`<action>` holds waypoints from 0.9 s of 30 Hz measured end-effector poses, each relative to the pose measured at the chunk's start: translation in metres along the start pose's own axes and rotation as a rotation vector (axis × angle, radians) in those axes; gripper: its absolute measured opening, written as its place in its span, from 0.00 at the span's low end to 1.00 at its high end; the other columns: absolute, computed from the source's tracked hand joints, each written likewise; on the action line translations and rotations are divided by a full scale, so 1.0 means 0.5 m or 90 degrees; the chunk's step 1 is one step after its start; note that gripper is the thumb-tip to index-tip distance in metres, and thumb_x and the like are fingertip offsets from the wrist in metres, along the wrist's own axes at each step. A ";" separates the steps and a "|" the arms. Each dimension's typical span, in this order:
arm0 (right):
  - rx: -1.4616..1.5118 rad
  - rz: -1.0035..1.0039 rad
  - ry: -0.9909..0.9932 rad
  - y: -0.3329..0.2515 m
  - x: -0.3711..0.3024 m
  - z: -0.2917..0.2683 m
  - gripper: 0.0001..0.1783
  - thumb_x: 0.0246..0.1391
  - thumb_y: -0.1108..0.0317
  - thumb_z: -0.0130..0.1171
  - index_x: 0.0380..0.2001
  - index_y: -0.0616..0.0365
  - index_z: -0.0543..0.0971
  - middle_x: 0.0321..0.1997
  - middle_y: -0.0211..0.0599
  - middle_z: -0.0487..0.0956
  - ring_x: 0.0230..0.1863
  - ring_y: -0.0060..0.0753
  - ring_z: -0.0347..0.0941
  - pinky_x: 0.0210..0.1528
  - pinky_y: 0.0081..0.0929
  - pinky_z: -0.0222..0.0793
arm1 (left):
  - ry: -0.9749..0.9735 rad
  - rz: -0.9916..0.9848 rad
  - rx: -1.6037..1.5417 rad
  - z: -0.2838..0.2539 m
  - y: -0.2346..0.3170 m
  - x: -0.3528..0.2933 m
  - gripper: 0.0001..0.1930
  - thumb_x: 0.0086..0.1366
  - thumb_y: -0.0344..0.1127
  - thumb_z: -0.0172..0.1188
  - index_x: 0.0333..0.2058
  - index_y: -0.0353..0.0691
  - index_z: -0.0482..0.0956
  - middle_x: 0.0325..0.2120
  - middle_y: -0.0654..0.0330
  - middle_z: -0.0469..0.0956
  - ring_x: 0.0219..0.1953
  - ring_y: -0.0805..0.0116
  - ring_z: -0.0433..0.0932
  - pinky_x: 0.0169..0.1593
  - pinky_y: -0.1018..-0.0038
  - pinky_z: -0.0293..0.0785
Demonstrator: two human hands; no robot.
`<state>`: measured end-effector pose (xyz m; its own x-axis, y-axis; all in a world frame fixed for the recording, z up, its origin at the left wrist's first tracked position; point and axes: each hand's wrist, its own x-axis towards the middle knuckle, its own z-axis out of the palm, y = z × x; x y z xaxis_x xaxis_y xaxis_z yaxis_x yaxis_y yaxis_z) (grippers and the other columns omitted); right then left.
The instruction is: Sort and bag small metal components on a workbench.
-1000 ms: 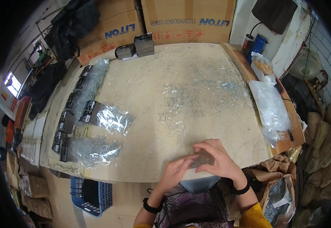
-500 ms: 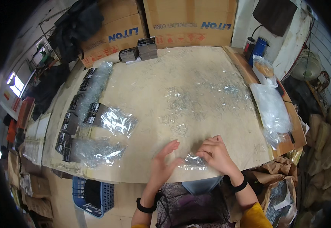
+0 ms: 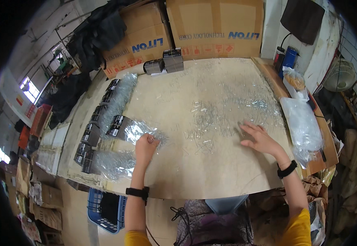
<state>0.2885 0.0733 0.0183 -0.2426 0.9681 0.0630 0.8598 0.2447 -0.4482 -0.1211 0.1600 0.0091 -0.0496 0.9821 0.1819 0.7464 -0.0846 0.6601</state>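
My left hand (image 3: 146, 148) is closed, its fingers curled, at the near right edge of a pile of shiny clear plastic packets (image 3: 135, 130). What it holds, if anything, is hidden. My right hand (image 3: 262, 140) is open, fingers spread, at the near side of a scatter of small thin metal pieces (image 3: 250, 107). More loose metal pieces (image 3: 205, 115) lie left of it. A bundle of dark cards (image 3: 117, 126) sits against the left end of the packet pile.
More card bundles (image 3: 90, 134) line the table's left side, beside two other packet heaps (image 3: 120, 100) (image 3: 115, 163). Card stacks (image 3: 173, 61) stand before cardboard boxes (image 3: 217, 28) at the back. Clear plastic bags (image 3: 301, 125) lie on the right edge. A blue basket (image 3: 106, 209) is below, left.
My left hand has moved left and away from me to the packet pile. The small clear packet has left the front edge. My right hand has opened and moved right and forward.
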 end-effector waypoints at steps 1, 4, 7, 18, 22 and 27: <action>0.005 0.042 -0.006 0.022 0.015 0.006 0.40 0.51 0.42 0.56 0.64 0.45 0.62 0.71 0.49 0.50 0.72 0.48 0.42 0.68 0.57 0.32 | 0.000 0.005 -0.002 0.002 -0.010 0.012 0.11 0.47 0.33 0.68 0.27 0.33 0.79 0.24 0.55 0.78 0.26 0.61 0.77 0.32 0.69 0.72; -0.036 0.177 0.026 0.057 0.050 0.021 0.41 0.49 0.36 0.54 0.64 0.37 0.61 0.71 0.46 0.49 0.72 0.50 0.39 0.66 0.66 0.29 | 0.072 0.002 0.216 0.013 0.000 0.028 0.13 0.45 0.32 0.69 0.31 0.34 0.78 0.32 0.51 0.77 0.36 0.54 0.76 0.39 0.61 0.71; -0.086 0.155 -0.094 0.049 0.038 0.023 0.42 0.47 0.33 0.53 0.64 0.35 0.61 0.72 0.41 0.48 0.73 0.51 0.36 0.65 0.70 0.26 | 0.222 0.059 0.322 0.041 0.053 0.012 0.21 0.47 0.33 0.67 0.42 0.36 0.76 0.47 0.46 0.72 0.50 0.50 0.70 0.49 0.56 0.66; 0.046 0.152 0.325 -0.026 -0.271 -0.026 0.15 0.53 0.73 0.53 0.45 0.59 0.76 0.54 0.46 0.73 0.57 0.48 0.67 0.61 0.41 0.59 | -0.504 0.359 0.202 0.195 0.222 -0.161 0.40 0.61 0.58 0.55 0.65 0.44 0.53 0.66 0.41 0.42 0.68 0.41 0.39 0.66 0.45 0.37; -0.099 0.476 0.733 0.156 -0.399 -0.004 0.12 0.51 0.77 0.53 0.40 0.62 0.77 0.48 0.46 0.76 0.52 0.52 0.69 0.59 0.40 0.61 | -0.542 0.441 0.141 0.154 0.225 -0.227 0.41 0.59 0.59 0.55 0.65 0.43 0.53 0.66 0.42 0.42 0.68 0.42 0.40 0.66 0.45 0.39; -0.313 0.331 0.565 0.238 -0.422 0.027 0.12 0.47 0.75 0.58 0.38 0.62 0.78 0.47 0.42 0.77 0.53 0.52 0.68 0.65 0.44 0.52 | -0.484 0.460 0.070 0.099 0.204 -0.308 0.39 0.59 0.57 0.56 0.63 0.41 0.57 0.65 0.42 0.46 0.68 0.45 0.43 0.66 0.49 0.42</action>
<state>0.4362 -0.1026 -0.0604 0.4304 0.6079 0.6672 0.8934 -0.3924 -0.2187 -0.0044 0.0086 0.0122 0.8317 0.5547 -0.0239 0.4902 -0.7134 0.5007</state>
